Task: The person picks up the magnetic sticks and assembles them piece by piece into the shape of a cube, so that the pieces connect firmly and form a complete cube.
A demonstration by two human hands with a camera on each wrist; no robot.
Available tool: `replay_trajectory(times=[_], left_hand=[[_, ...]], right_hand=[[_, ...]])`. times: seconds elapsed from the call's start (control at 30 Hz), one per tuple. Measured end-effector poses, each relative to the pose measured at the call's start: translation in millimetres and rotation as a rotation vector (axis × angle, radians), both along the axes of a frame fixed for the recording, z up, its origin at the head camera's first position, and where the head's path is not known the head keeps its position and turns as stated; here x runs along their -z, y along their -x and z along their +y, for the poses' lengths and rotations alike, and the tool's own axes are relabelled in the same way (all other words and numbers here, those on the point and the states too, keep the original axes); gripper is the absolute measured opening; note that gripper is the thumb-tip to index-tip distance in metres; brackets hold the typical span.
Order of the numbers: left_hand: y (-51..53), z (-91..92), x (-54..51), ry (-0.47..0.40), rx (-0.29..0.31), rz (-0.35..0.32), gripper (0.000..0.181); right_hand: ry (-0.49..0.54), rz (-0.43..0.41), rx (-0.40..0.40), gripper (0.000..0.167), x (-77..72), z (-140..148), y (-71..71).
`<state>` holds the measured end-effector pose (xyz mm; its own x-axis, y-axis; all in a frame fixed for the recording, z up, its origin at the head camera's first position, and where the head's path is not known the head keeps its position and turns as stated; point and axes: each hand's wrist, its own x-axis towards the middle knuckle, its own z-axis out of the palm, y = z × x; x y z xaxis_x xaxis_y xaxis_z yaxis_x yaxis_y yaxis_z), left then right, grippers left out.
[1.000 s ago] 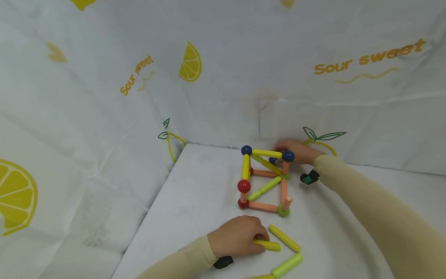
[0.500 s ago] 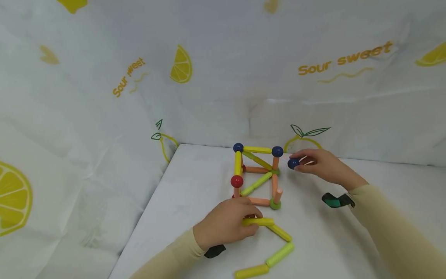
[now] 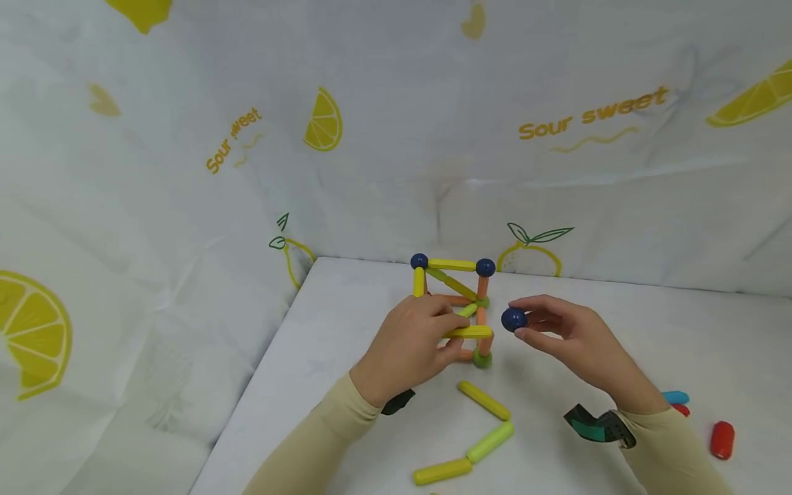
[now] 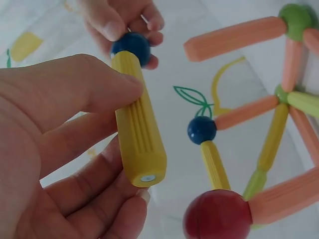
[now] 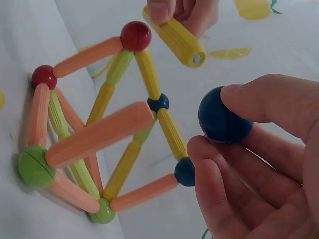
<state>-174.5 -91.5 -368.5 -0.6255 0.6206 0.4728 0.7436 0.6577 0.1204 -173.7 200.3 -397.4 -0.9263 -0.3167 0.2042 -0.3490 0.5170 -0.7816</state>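
My left hand (image 3: 411, 344) pinches a yellow magnetic rod (image 3: 471, 332) between thumb and fingers, one end pointing right. Facing it, my right hand (image 3: 572, 344) holds a blue ball (image 3: 513, 318) by the fingertips. A gap shows between rod and ball in the right wrist view. Behind the left hand stands a box-like frame of rods and balls, with a yellow top rod (image 3: 453, 264) between two blue balls. One peach rod (image 5: 99, 134) rises from a green ball (image 5: 37, 167) with its far end bare. The left hand hides the frame's red ball (image 4: 217, 214) in the head view.
On the white table, a yellow rod (image 3: 485, 401), a lime rod (image 3: 491, 442) and another yellow rod (image 3: 442, 471) lie in front of the frame. Red (image 3: 722, 440) and blue (image 3: 675, 397) pieces lie by the right sleeve. A lemon-print sheet (image 3: 470, 199) hangs behind.
My right hand has brought the blue ball out from behind the frame, rightward and nearer. The left hand has lifted the yellow rod off the table toward the frame's front.
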Motion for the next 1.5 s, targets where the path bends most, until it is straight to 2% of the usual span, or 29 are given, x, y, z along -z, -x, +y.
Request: replay_trajectory(times=[0.17, 0.4, 0.7, 1.07, 1.5], left_hand=[[6.6, -2.2, 6.4, -0.001, -0.010, 0.039, 0.016], [12.8, -2.8, 8.0, -0.010, 0.003, 0.074, 0.019], [21.5, -1.6, 11.2, -0.005, 0.004, 0.063, 0.020], [20.7, -3.4, 17.6, 0.049, -0.042, 0.028, 0.021], [22.4, -4.6, 22.7, 0.051, -0.043, 0.034, 0.022]], right_hand=[[0.042, 0.031, -0.029, 0.035, 3.7, -14, -6.4], [0.022, 0.068, -0.029, 0.034, 0.7, -19, -3.7], [-0.017, 0.090, 0.018, 0.035, 1.5, -22, 0.2], [-0.031, 0.066, 0.043, 0.037, 16.9, -28, 0.3], [-0.036, 0.075, 0.017, 0.044, 30.8, -36, 4.2]])
